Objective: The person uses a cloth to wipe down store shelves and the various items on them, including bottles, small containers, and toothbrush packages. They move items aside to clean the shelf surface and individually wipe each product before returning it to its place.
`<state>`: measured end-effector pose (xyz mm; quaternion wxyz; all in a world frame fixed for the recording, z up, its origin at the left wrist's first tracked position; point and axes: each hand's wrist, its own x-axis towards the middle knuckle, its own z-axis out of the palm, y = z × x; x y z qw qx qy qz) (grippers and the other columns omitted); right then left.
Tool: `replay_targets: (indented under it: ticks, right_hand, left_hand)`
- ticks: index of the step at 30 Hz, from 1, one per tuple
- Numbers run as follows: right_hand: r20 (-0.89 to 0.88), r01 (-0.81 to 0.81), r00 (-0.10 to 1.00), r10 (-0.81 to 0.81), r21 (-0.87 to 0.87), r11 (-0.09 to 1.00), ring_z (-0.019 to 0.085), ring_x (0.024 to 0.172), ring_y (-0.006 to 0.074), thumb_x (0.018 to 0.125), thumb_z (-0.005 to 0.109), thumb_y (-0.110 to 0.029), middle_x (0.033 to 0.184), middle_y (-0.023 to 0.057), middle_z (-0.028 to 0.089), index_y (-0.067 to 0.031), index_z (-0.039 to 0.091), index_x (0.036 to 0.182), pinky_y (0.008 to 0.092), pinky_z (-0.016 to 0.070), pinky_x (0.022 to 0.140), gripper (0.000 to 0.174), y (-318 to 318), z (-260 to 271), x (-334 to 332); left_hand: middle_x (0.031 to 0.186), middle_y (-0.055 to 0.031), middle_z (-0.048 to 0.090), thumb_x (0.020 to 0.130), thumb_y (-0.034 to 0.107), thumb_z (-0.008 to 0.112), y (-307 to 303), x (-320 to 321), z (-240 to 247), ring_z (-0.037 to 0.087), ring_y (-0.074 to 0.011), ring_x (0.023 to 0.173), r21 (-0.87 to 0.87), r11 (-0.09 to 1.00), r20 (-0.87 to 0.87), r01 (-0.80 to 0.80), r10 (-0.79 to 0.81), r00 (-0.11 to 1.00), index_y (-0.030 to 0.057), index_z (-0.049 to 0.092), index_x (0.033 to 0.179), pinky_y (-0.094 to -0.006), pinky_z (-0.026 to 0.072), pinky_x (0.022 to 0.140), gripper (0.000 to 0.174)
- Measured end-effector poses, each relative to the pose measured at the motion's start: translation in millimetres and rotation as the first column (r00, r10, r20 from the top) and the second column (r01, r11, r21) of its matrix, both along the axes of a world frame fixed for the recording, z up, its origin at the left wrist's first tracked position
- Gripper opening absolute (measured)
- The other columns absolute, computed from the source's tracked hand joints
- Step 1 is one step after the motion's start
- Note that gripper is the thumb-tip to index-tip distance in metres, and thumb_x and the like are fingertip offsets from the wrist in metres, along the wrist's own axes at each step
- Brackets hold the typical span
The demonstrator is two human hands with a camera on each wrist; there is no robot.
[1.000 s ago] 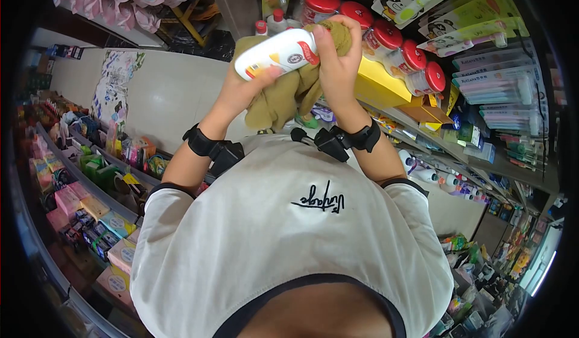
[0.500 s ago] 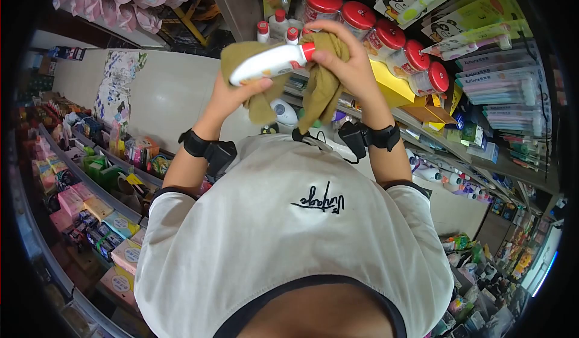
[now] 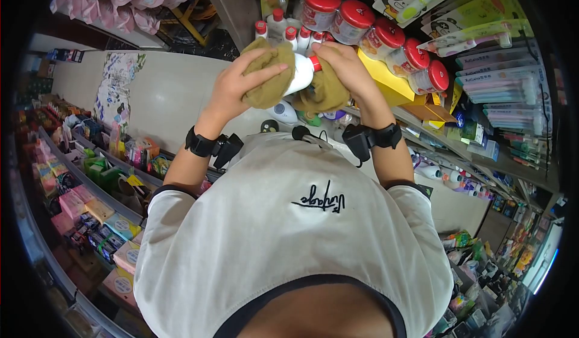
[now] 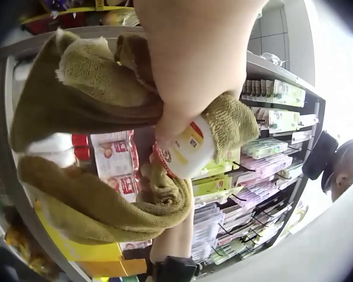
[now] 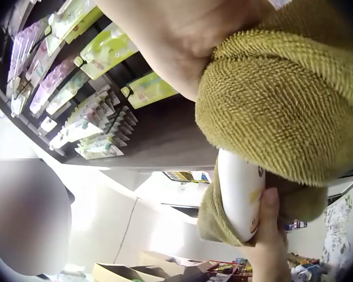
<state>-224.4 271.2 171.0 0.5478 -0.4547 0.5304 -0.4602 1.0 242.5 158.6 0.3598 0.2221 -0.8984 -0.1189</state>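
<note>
Red-lidded jars (image 3: 382,41) above a yellow box (image 3: 385,84)

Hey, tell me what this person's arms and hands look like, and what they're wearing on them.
The left hand and right hand are bare, with no gloves. Each wrist carries a black strap with a bulky black camera mount. The forearms are uncovered. A pale grey T-shirt ends in short sleeves edged with a thin black band.

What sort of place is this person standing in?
Most likely a small shop aisle: shelves of packaged goods on both sides, a row of red-lidded jars, and carded toothbrushes hanging on display.
</note>
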Motion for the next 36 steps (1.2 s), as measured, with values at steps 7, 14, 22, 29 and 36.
replay_targets:
  ticks: [7,14,22,29,36]
  right_hand:
    - [0.277,0.284,0.938,-0.207,-0.273,0.919,0.055,0.088,0.0172,0.092,0.038,-0.034,0.090,0.0113,0.059,0.0010,0.051,0.102,0.0290,0.0428,0.080,0.039,6.9,18.2,22.5]
    - [0.069,0.059,0.997,-0.022,-0.597,0.800,0.046,0.102,0.0260,0.075,0.062,-0.040,0.118,0.0154,0.045,0.0017,0.042,0.112,0.0351,0.0329,0.092,0.059,12.3,-1.3,52.6]
    - [0.358,-0.139,0.865,0.351,-0.501,0.854,0.053,0.090,0.0201,0.073,0.067,-0.037,0.102,0.0079,0.053,-0.0007,0.055,0.107,0.0308,0.0382,0.089,0.051,-4.1,18.8,14.7]
    - [-0.047,-0.276,0.948,0.315,-0.612,0.741,0.053,0.087,0.0183,0.089,0.044,-0.020,0.095,0.0096,0.051,0.0038,0.064,0.087,0.0286,0.0409,0.080,0.031,-13.0,25.6,17.2]
    - [-0.338,-0.418,0.900,0.274,-0.496,0.761,0.054,0.081,0.0145,0.082,0.051,-0.011,0.083,0.0042,0.055,0.0028,0.063,0.092,0.0246,0.0418,0.076,0.021,-26.1,-40.3,19.8]
  left_hand:
    - [0.118,-0.0130,0.050,0.078,0.017,0.063,17.1,-2.1,-20.0,0.053,-0.0203,0.103,0.804,0.126,-0.583,0.581,0.361,0.728,0.0029,0.042,0.122,-0.0321,0.0445,0.087,0.050]
    - [0.115,-0.0137,0.052,0.083,0.039,0.054,24.3,-20.5,11.8,0.054,-0.0238,0.102,0.656,-0.198,-0.536,0.729,0.557,0.634,0.0021,0.040,0.123,-0.0332,0.0444,0.088,0.056]
    - [0.107,-0.0128,0.056,0.088,0.033,0.044,21.9,-17.5,12.4,0.059,-0.0221,0.091,0.441,-0.511,-0.524,0.738,0.521,0.674,0.0040,0.045,0.118,-0.0321,0.0494,0.077,0.043]
    - [0.093,-0.0098,0.060,0.088,0.033,0.044,8.4,-17.9,-7.1,0.059,-0.0198,0.077,0.413,-0.596,-0.539,0.688,0.450,0.712,0.0041,0.052,0.109,-0.0302,0.0488,0.066,0.036]
    - [0.100,-0.0102,0.059,0.086,0.030,0.049,17.3,-18.2,-9.4,0.059,-0.0191,0.085,0.584,-0.501,-0.428,0.638,0.478,0.767,0.0041,0.051,0.111,-0.0291,0.0480,0.072,0.036]
